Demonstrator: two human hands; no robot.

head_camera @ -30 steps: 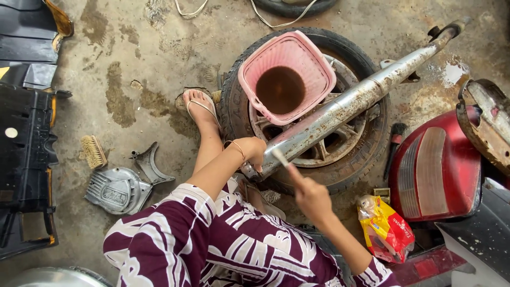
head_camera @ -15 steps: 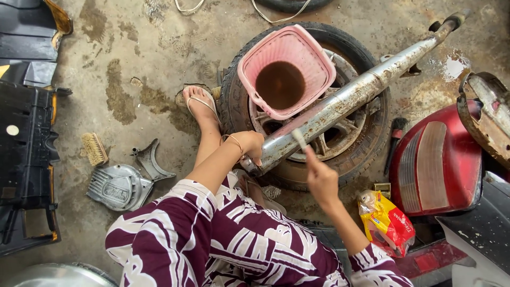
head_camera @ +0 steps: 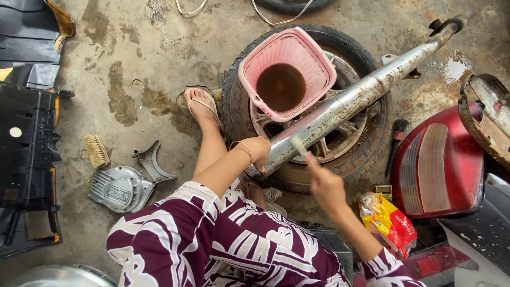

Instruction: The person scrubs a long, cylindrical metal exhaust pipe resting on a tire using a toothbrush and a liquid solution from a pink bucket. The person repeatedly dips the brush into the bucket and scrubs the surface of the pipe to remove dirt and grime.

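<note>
I see the left hand [head_camera: 258,150] clamped around the rusty exhaust pipe's [head_camera: 350,101] hidden lower end, while the right hand [head_camera: 325,186] pinches a blurred small brush [head_camera: 298,145].

crumpled yellow-and-red packet [head_camera: 388,220] on floor, perhaps plastic, beside red panel [head_camera: 435,165]

The person wears a loose garment [head_camera: 212,239] of deep maroon with large white leaf-like shapes, sleeves reaching the right wrist at 5 o'clock. A thin bangle [head_camera: 243,148], possibly metal, circles the left wrist; a pale-strapped sandal [head_camera: 202,106] at 10 o'clock.
</note>
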